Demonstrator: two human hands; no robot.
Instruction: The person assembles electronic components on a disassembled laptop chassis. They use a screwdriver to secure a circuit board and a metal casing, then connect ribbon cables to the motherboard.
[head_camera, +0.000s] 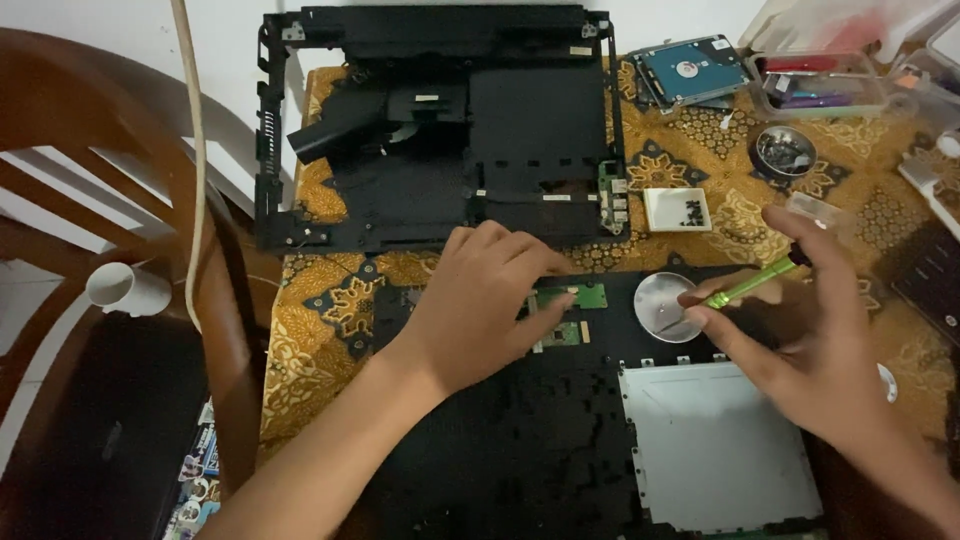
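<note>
Nearest the camera, a black laptop panel lies flat, its lower edge cut off, a grey metal plate set in its right half. The left hand rests palm down on it, fingers spread, fingertips touching a small green circuit board; it grasps nothing. The right hand pinches a green screwdriver, tip over a round clear dish; whether the tip touches is hard to tell. Patterned cloth shows bare at the left. Beyond, a white tray of screws and a round tin. Farthest, the black laptop frame and a hard drive.
</note>
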